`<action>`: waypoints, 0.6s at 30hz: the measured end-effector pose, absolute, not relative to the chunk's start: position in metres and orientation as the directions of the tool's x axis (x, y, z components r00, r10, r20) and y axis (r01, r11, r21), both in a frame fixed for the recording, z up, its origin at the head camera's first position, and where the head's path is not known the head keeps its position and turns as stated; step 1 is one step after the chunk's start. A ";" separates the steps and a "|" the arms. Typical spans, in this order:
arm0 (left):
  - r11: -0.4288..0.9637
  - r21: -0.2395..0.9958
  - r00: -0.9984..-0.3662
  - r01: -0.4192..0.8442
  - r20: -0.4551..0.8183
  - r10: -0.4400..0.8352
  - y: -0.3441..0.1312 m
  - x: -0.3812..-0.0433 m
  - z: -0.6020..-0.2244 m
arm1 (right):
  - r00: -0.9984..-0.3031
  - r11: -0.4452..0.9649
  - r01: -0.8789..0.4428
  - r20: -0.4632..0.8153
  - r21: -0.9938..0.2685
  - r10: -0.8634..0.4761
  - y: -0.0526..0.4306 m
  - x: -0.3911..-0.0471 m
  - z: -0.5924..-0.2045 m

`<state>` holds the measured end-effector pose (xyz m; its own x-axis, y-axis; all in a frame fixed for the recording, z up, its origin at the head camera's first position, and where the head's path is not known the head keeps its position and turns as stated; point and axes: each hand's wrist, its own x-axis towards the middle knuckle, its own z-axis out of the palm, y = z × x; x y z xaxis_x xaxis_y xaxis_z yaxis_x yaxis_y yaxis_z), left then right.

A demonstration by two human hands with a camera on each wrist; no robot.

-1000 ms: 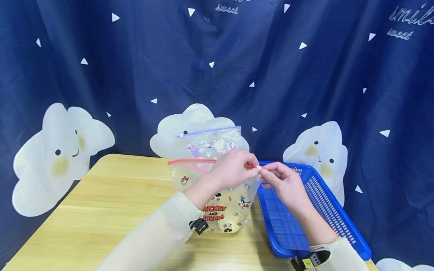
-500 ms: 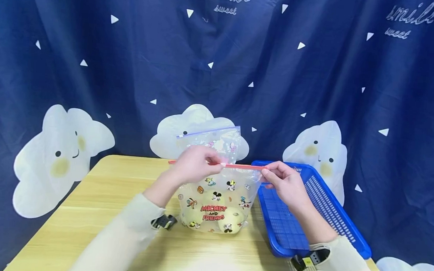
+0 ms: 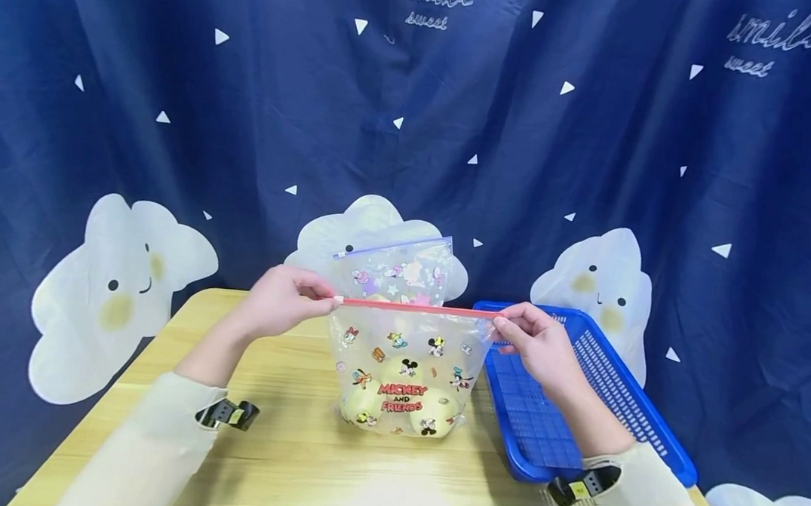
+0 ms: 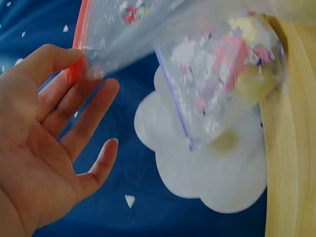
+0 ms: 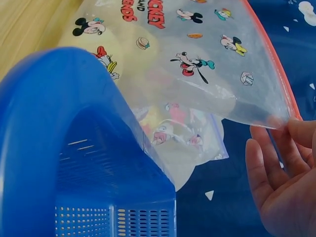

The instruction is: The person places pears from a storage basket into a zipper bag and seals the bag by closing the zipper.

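A clear zipper bag (image 3: 401,351) printed with cartoon figures stands upright on the table, its red zip strip (image 3: 417,308) stretched straight across the top. Pale yellow round things (image 3: 433,409) lie in its bottom; their kind cannot be told through the print. My left hand (image 3: 288,301) pinches the strip's left end, where a small white slider sits, between thumb and forefinger. In the left wrist view the other fingers (image 4: 94,118) spread away from the bag. At the strip's right end, my right hand (image 3: 540,346) pinches the corner between thumb and fingers.
Behind stands a second clear bag (image 3: 394,268) with a purple zip strip and pink prints, something yellowish inside. A blue plastic basket (image 3: 643,422) sits on the table's right side, close by the right forearm. The wooden table (image 3: 288,459) ends at a dark blue curtain (image 3: 409,162).
My left hand has slid leftward along the red strip from the right corner to the left end, the white slider moving with it. The strip now lies closed and straight. My right hand stays put.
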<state>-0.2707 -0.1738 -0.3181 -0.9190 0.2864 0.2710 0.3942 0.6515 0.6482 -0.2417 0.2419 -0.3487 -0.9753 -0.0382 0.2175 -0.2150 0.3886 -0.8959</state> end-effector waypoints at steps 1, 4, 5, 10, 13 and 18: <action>0.657 0.650 -0.924 0.383 0.266 0.275 -0.178 -0.270 -0.319 | -0.975 0.385 -0.215 0.217 -0.897 -0.040 0.242 -0.242 -0.349; 0.643 0.674 -0.931 0.364 0.247 0.269 -0.185 -0.270 -0.322 | -0.975 0.372 -0.220 0.218 -0.902 -0.048 0.243 -0.243 -0.350; 0.618 0.698 -0.931 0.361 0.239 0.274 -0.187 -0.270 -0.325 | -0.974 0.362 -0.222 0.218 -0.905 -0.054 0.243 -0.243 -0.350; 0.431 0.849 -0.925 0.307 0.160 0.345 -0.187 -0.274 -0.354 | -0.982 0.285 -0.164 0.129 -0.944 -0.138 0.243 -0.248 -0.355; 0.360 0.904 -0.934 0.232 0.103 0.343 -0.184 -0.277 -0.375 | -0.979 0.284 -0.080 0.022 -0.955 -0.203 0.240 -0.254 -0.357; 0.293 0.932 -0.969 0.215 0.167 0.180 -0.174 -0.286 -0.383 | -0.994 0.335 -0.038 0.001 -0.941 -0.111 0.234 -0.265 -0.351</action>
<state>-0.2862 -0.1741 -0.3831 -0.9694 0.1802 0.1669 0.2149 0.2929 0.9317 -0.2652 0.2342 -0.3515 -0.9939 -0.1107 0.0009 -0.0382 0.3351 -0.9414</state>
